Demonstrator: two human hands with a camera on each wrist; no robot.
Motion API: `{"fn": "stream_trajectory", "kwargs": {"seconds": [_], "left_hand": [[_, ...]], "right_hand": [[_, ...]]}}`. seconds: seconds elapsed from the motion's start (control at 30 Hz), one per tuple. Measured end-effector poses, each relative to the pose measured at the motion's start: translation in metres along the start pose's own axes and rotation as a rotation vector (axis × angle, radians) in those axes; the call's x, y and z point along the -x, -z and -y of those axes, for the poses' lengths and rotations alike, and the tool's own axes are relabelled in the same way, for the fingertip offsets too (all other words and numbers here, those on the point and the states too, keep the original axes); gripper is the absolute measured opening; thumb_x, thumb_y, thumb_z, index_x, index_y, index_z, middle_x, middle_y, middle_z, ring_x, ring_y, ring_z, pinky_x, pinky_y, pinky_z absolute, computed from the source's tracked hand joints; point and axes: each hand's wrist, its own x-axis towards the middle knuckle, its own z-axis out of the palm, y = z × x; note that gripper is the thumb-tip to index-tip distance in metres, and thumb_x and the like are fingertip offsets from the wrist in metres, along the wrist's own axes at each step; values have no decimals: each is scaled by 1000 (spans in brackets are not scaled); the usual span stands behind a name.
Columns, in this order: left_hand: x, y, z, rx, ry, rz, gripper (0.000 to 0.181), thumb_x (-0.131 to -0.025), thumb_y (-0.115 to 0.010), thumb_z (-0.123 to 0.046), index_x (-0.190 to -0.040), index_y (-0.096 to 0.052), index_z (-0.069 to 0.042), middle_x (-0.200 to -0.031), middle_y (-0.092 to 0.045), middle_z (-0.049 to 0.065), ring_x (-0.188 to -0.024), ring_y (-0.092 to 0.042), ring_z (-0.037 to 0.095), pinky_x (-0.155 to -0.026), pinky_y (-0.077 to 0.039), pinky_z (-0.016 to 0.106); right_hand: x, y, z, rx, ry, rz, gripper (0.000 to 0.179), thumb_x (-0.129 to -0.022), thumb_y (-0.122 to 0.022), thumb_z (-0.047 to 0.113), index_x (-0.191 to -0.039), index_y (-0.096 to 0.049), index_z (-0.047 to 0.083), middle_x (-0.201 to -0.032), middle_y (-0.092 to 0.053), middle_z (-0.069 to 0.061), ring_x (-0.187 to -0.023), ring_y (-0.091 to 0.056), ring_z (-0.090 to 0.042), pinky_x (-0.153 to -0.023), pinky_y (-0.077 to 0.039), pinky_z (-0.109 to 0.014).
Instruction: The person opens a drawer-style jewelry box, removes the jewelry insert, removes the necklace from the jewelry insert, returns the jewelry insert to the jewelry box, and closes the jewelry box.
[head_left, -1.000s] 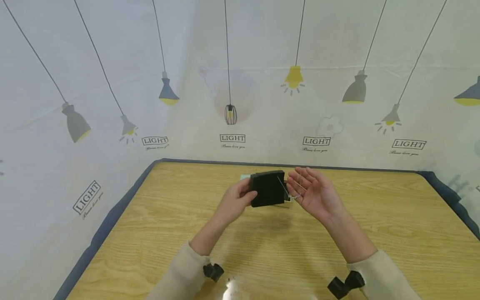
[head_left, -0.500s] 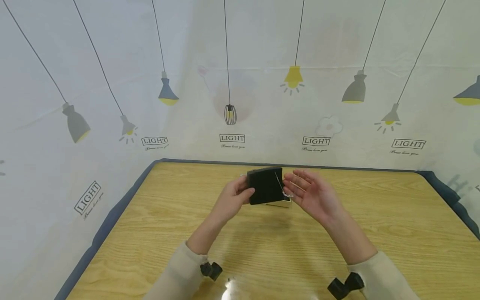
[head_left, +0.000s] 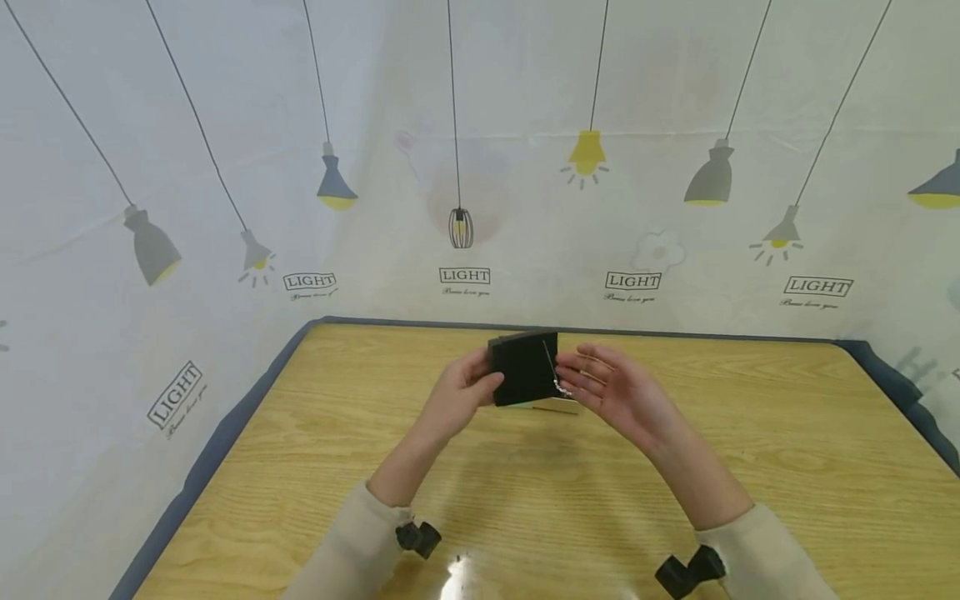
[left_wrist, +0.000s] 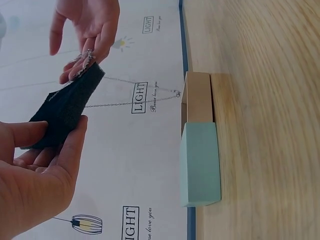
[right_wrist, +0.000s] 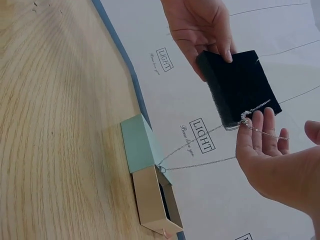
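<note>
My left hand [head_left: 452, 402] holds a black foam pad [head_left: 522, 369] by its left side, thumb on the near face and fingers behind. A silver necklace [right_wrist: 246, 116] runs across the pad's right part, and its thin chain hangs in a loop below, with the clasp at the bottom. Beside the pad's right edge is my right hand [head_left: 628, 398], palm up and fingers extended, with the beaded part of the necklace against its fingertips. Under the hands, a small jewelry box stands on the table, its beige drawer [left_wrist: 200, 97] pulled partway out of a mint-green sleeve [left_wrist: 201, 165].
The wood-grain table [head_left: 360, 467] reaches to a dark blue border [head_left: 420, 323] at the back. Behind it hangs a pale cloth [head_left: 525, 217] printed with lamps. A small black camera [head_left: 418, 539] sits at the left cuff, another camera [head_left: 690, 572] at the right.
The left hand has moved the pad slightly left and up. The necklace's beaded end has shifted left with it, the right hand's fingertips following. More of the drawer's front now shows below the pad.
</note>
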Motion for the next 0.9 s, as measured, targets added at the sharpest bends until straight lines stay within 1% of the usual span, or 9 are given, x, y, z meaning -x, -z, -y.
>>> {"fn": "stream_trajectory", "kwargs": {"seconds": [0.2,0.27,0.37,0.47,0.57,0.73,0.9], "left_hand": [[0,1,-1,9,6,-4,44,-101,-49,-1,-145,-46,3,-136,-58,28,-119,-64,39,-90,-60,41],[0,0,-1,5,9,-6,44,-101,-49,-1,-145,-46,2,-136,-59,28,-119,-64,39,-89,-61,40],[0,0,-2,5,9,-5,44,-101,-49,-1,-145,-46,2,-136,-59,28,-119,-64,39,-89,-61,40],[1,-1,-2,7,4,4,44,-101,-49,0,-145,-45,4,-136,-58,29,-119,-63,41,-89,-61,41],[1,-1,-2,11,-3,12,44,-101,-49,0,-145,-45,5,-136,-57,30,-120,-62,42,-89,-60,42],[2,-1,-2,7,-12,19,43,-101,-49,0,-144,-45,5,-137,-57,30,-121,-62,42,-89,-60,42],[2,-3,-2,1,-1,15,41,-101,-49,0,-142,-49,4,-135,-59,28,-120,-63,40,-89,-60,42]], "right_hand": [[-2,0,-1,99,-21,-5,24,-108,-37,26,-100,-58,16,-122,-65,-3,-118,-63,-16,-103,-53,-27],[-2,0,-2,127,-24,-8,23,-108,-38,27,-99,-58,17,-124,-65,-2,-119,-63,-15,-103,-53,-27],[-3,0,-3,163,-26,-7,20,-108,-39,29,-107,-54,15,-127,-63,-2,-121,-62,-14,-103,-52,-27],[-3,0,-4,184,-24,0,22,-108,-39,30,-116,-48,11,-130,-62,-2,-123,-62,-14,-104,-52,-27],[-3,0,-5,192,-24,7,23,-108,-39,29,-118,-47,11,-131,-62,-2,-123,-62,-14,-105,-52,-28],[-3,1,-6,200,-19,22,21,-108,-38,28,-107,-55,15,-129,-64,0,-123,-62,-14,-104,-52,-28],[-3,0,-6,206,-16,24,21,-108,-39,28,-101,-56,18,-129,-64,0,-122,-63,-15,-104,-52,-28]]}}
